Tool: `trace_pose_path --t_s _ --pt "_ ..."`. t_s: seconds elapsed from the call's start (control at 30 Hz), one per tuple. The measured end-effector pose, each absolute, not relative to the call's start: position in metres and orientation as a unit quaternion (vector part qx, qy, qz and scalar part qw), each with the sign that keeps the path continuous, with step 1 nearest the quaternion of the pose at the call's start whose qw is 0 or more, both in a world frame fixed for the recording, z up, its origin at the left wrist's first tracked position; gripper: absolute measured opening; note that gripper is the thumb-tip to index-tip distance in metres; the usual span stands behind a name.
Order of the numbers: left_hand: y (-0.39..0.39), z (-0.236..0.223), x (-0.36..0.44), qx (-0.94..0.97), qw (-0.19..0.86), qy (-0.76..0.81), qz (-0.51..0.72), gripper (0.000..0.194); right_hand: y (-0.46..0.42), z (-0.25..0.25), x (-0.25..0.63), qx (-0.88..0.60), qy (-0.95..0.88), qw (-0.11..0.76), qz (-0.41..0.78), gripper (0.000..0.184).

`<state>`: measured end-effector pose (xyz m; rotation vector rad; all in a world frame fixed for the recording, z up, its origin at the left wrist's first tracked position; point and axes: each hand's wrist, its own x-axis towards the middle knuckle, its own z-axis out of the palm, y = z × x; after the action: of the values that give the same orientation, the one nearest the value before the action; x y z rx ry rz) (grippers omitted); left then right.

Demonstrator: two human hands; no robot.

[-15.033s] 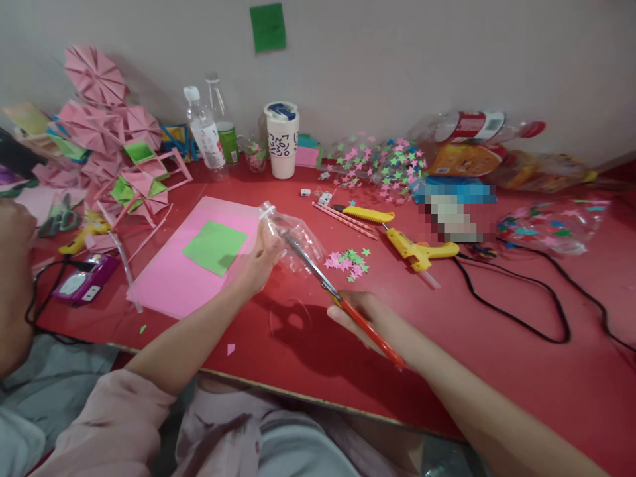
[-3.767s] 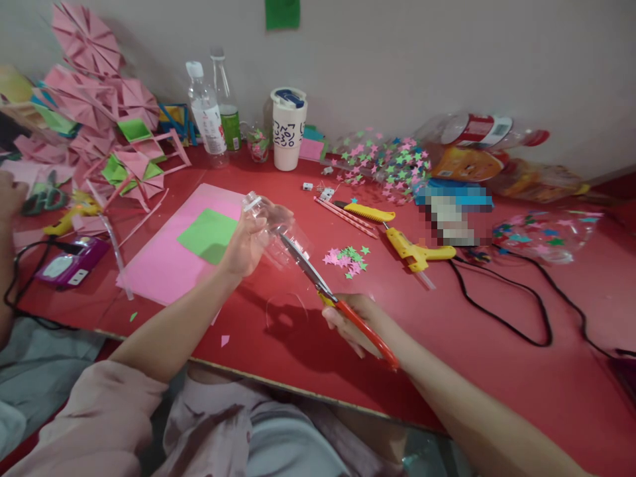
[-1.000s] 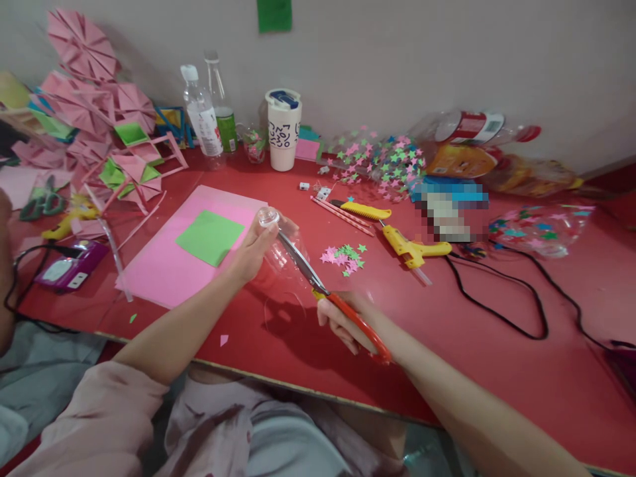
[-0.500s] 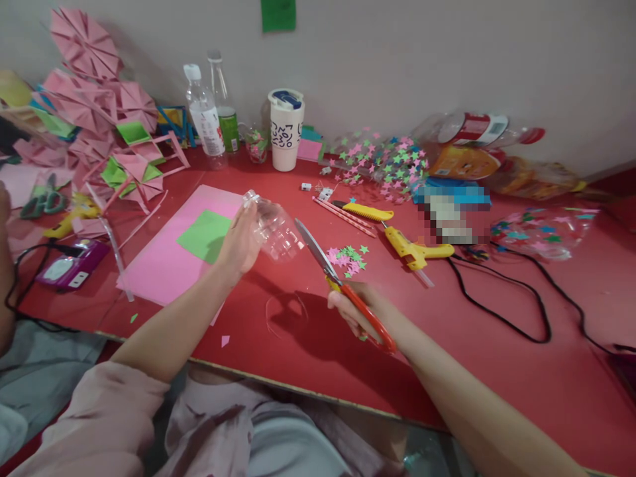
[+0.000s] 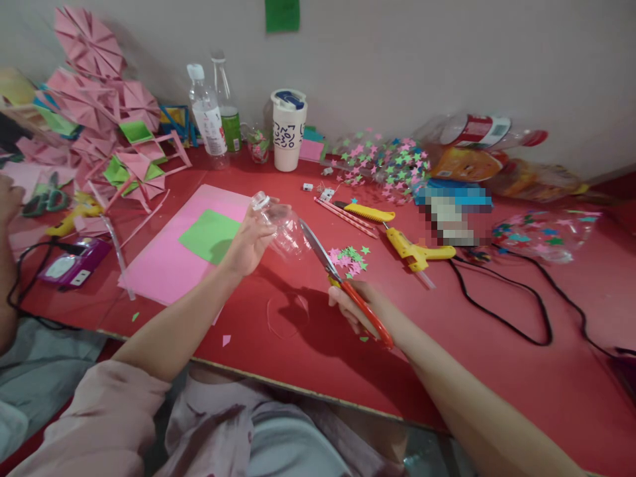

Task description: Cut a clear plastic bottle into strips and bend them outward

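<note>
My left hand (image 5: 252,240) is closed around the neck end of a clear plastic bottle top (image 5: 285,232), tilted so its cut rim faces right and down. In my right hand (image 5: 358,306) is a pair of scissors (image 5: 365,305) with red-orange handles. Their blades point up and left, close together, with the tips beside the bottle's rim; whether they touch it I cannot tell. Below, a thin clear plastic ring (image 5: 287,315) lies on the red table (image 5: 318,371). Small pink and green paper stars (image 5: 352,260) lie just beyond the scissors.
Pink paper (image 5: 163,252) with a green sheet (image 5: 211,235) lies left. A yellow glue gun (image 5: 415,250), its black cord and a yellow cutter (image 5: 370,212) lie right. Bottles (image 5: 209,126) and a white cup (image 5: 288,132) stand behind. Another person's hand (image 5: 8,199) shows at far left.
My left hand has shifted slightly right with the bottle top, and its fingers now wrap further over the neck. The scissor tips have moved slightly right and are nearer the bottle's rim.
</note>
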<state>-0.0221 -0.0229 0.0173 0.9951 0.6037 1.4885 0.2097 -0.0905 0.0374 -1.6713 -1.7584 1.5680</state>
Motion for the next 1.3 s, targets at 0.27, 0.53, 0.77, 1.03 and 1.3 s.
trace_pose_path --t_s 0.27,0.53,0.77,1.03,1.3 --pt "-0.024 0.020 -0.022 0.415 0.587 0.264 0.643 0.034 -0.092 0.038 0.211 -0.557 -0.623 0.113 0.537 0.054" --pt "-0.021 0.021 -0.024 0.332 0.592 0.280 0.679 0.015 -0.091 0.034 0.215 -0.529 -0.676 0.091 0.506 0.056" --pt "-0.018 0.025 -0.031 0.277 0.603 0.274 0.696 0.010 -0.094 0.039 0.220 -0.511 -0.711 0.087 0.475 0.057" --pt "-0.018 0.026 -0.031 0.271 0.603 0.281 0.696 0.013 -0.094 0.041 0.220 -0.513 -0.678 0.085 0.519 0.062" --pt "-0.026 0.027 -0.021 0.293 0.625 0.285 0.665 0.011 -0.095 0.038 0.219 -0.482 -0.688 0.085 0.536 0.065"
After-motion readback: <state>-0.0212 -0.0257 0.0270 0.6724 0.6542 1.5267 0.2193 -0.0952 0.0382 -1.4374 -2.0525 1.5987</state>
